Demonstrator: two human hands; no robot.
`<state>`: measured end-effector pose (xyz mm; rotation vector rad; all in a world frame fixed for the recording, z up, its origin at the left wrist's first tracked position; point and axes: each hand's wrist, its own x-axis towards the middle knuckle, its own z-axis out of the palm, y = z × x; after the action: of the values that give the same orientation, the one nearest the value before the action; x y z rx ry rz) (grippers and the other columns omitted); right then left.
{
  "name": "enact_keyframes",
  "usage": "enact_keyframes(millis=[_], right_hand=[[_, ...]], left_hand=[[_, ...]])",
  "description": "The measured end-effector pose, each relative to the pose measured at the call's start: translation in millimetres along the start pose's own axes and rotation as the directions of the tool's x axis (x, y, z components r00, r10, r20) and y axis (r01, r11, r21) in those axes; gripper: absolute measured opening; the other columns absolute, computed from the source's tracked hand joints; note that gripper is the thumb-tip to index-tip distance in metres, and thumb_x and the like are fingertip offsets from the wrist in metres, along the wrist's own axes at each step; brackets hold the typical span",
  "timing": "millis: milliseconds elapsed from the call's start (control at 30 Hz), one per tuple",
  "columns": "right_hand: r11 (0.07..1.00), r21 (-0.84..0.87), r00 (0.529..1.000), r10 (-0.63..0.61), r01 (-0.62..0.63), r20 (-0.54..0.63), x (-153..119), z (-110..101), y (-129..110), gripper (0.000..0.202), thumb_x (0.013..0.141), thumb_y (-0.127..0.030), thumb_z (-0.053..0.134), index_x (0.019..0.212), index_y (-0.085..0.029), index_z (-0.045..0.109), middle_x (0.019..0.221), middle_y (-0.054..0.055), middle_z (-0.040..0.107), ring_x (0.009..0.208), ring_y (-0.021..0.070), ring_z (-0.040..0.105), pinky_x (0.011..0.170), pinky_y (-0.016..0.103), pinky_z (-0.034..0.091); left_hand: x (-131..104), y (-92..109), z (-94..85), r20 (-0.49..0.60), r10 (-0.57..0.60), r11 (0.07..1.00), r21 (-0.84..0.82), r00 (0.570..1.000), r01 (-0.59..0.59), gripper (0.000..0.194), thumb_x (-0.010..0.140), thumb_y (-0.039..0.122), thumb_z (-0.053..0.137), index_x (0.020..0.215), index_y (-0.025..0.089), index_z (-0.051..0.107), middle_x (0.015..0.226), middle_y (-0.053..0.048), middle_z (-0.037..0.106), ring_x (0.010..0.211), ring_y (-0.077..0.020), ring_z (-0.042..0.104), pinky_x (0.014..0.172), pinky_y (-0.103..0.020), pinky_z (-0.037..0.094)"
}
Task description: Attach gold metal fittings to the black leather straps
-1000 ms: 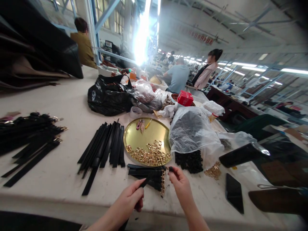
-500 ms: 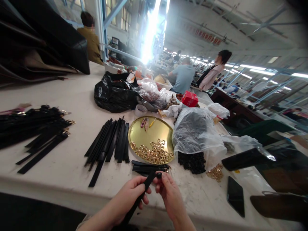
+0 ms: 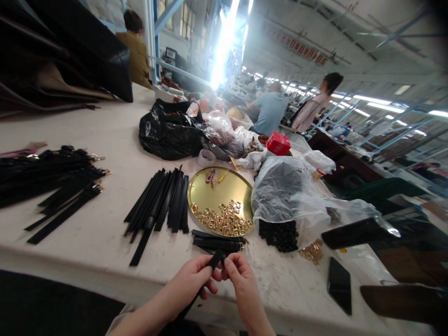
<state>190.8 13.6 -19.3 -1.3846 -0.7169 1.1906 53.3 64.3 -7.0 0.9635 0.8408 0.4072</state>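
Since the right hand [image 3: 240,273] moved in, its pinched small black piece [image 3: 224,258] meets the flat black strap [image 3: 215,258]. The left hand [image 3: 195,276] grips that.

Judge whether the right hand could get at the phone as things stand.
Probably yes: nothing visible stands between the right hand and the phone, though that hand is busy at the black strap.

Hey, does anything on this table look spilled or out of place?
Possibly: black pieces lie at the near edge of the plastic bag, as if spilled, and a small gold heap sits off the round tray holding other gold fittings.
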Motion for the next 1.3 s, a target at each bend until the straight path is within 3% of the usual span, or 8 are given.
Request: enact_keyframes(millis=[200,367,500,633,867,1033,1200,1300], right_hand=[[1.0,0.02,1.0,-0.01,0.01,-0.015,-0.4,5.7,7.4,0.021,0.075,-0.038,0.059,0.072,-0.019,0.05,0.064,-0.003,0.058,0.061,0.0104,0.053,0.062,0.023,0.044],[0.954,-0.242,0.982,-0.188,0.176,-0.029,-3.0,5.2,18.9,0.021,0.078,-0.035,0.054,0.092,-0.02,0.054,0.079,0.003,0.064,0.074,0.0171,0.062,0.069,0.03,0.051],[0.676,-0.609,0.896,-0.419,0.415,0.146,-6.4,-3.8,26.9,0.027,0.083,-0.023,0.046,0.108,-0.021,0.057,0.101,0.009,0.066,0.093,0.0204,0.061,0.081,0.033,0.049],[0.483,-0.651,0.785,-0.537,0.585,0.308,-8.2,-10.9,29.8,0.031,0.082,-0.016,0.045,0.11,-0.024,0.056,0.096,0.006,0.069,0.087,0.0179,0.064,0.074,0.029,0.052],[0.606,-0.658,0.872,-0.459,0.448,0.17,-3.3,-3.5,37.1,0.029,0.085,-0.02,0.038,0.106,-0.018,0.058,0.093,0.008,0.07,0.082,0.0182,0.066,0.071,0.028,0.056],[0.355,-0.694,0.726,-0.59,0.626,0.354,-0.2,-3.4,50.4,0.032,0.078,-0.017,0.044,0.105,-0.016,0.061,0.098,0.013,0.069,0.088,0.0249,0.065,0.076,0.038,0.053],[0.815,-0.496,0.949,-0.308,0.298,0.064,4.0,-4.1,33.1,0.026,0.081,-0.032,0.047,0.095,-0.017,0.063,0.087,0.008,0.069,0.079,0.0197,0.064,0.07,0.03,0.052],[0.966,-0.246,0.995,-0.064,0.081,0.076,8.0,-2.2,24.2,0.026,0.074,-0.042,0.057,0.077,-0.016,0.063,0.059,0.001,0.062,0.056,0.0141,0.057,0.055,0.025,0.046]], left_hand=[[5.4,-17.5,-8.4,-0.053,0.112,0.963,0.25,0.992,-0.096,0.027,0.079,0.041,0.038,0.077,0.017,0.049,0.048,0.007,0.05,0.033,-0.0063,0.037,0.035,-0.017,0.027],[-3.1,-10.9,-6.3,-0.062,0.13,0.899,0.428,0.99,-0.091,0.027,0.081,0.041,0.035,0.07,0.019,0.046,0.045,0.008,0.045,0.035,-0.0084,0.037,0.038,-0.019,0.029],[-5.6,-5.8,-8.1,-0.045,0.247,0.741,0.652,0.968,-0.159,0.025,0.082,0.033,0.036,0.066,0.019,0.049,0.052,0.003,0.052,0.051,-0.0129,0.051,0.049,-0.021,0.033],[-7.2,-4.1,-11.7,0.028,0.312,0.519,0.832,0.95,-0.194,0.023,0.082,0.027,0.037,0.073,0.02,0.057,0.071,-0.002,0.065,0.067,-0.0174,0.059,0.056,-0.024,0.033],[-8.6,-10.5,-7.9,0.002,0.302,0.35,0.93,0.953,-0.113,0.028,0.084,0.029,0.033,0.081,0.022,0.06,0.076,-0.005,0.069,0.069,-0.0227,0.064,0.056,-0.027,0.037],[-0.8,-22.2,-6.5,0.015,0.263,0.293,0.951,0.965,-0.095,0.031,0.084,0.026,0.03,0.085,0.021,0.061,0.082,-0.008,0.07,0.074,-0.0252,0.064,0.061,-0.03,0.041],[0.3,-13.9,-11.5,-0.002,0.272,0.512,0.847,0.962,-0.143,0.029,0.085,0.03,0.033,0.08,0.02,0.059,0.078,-0.005,0.067,0.072,-0.0201,0.061,0.06,-0.026,0.038],[-1.8,-7.3,-13.4,0.053,0.273,0.612,0.761,0.961,-0.216,0.027,0.084,0.029,0.034,0.079,0.021,0.06,0.074,-0.002,0.065,0.07,-0.0176,0.059,0.06,-0.024,0.036]])
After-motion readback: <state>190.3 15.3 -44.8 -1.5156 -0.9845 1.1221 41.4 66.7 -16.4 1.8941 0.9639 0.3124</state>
